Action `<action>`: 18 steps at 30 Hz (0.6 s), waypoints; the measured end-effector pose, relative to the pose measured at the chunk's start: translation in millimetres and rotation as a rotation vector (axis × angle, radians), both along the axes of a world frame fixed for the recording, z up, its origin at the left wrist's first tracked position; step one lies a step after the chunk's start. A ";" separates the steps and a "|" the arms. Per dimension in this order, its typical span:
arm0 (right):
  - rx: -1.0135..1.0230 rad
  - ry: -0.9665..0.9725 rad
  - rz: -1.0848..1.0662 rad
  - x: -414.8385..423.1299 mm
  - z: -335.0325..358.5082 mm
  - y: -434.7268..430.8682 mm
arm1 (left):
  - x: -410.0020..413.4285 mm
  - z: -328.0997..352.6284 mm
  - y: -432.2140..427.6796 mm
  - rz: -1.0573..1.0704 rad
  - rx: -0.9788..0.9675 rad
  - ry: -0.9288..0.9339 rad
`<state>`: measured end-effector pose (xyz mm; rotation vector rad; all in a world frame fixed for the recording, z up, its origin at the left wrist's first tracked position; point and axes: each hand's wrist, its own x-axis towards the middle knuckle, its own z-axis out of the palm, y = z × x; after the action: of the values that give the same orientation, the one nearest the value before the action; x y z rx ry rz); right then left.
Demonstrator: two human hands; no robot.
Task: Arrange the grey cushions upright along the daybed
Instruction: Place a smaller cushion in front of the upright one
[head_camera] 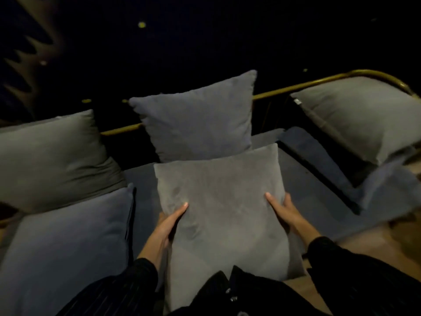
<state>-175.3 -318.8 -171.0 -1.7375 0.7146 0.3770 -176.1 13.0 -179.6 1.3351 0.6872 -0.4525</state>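
I hold a square grey cushion (223,201) in front of me above the daybed's dark seat (305,190). My left hand (169,222) grips its left edge and my right hand (284,210) grips its right edge, thumbs on the front face. Behind it a second grey cushion (196,119) stands upright against the gold rail (280,92). A larger grey cushion (52,156) leans at the far left. Another grey cushion (362,115) leans in the right corner of the rail. A bluish-grey cushion (66,247) lies flat at the near left.
A dark bolster (319,160) lies along the right side of the seat, with a bluish cushion (391,188) beside it at the right edge. Wooden floor (387,240) shows at the lower right. Beyond the rail everything is dark.
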 end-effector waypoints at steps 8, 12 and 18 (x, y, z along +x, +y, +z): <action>-0.026 0.093 0.116 32.3 -29.6 5.5 | -5.1 -63.4 15.2 0.147 0.048 0.147; -0.010 0.129 0.075 41.1 -51.8 -2.2 | 2.1 -74.9 4.8 0.060 0.185 0.274; -0.036 0.163 0.011 66.5 -66.0 -9.0 | 18.1 -151.1 9.3 0.046 0.140 0.316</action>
<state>-108.8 -327.8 -237.0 -1.7595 0.8331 0.5210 -158.0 22.2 -330.7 1.3901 1.0245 -0.5936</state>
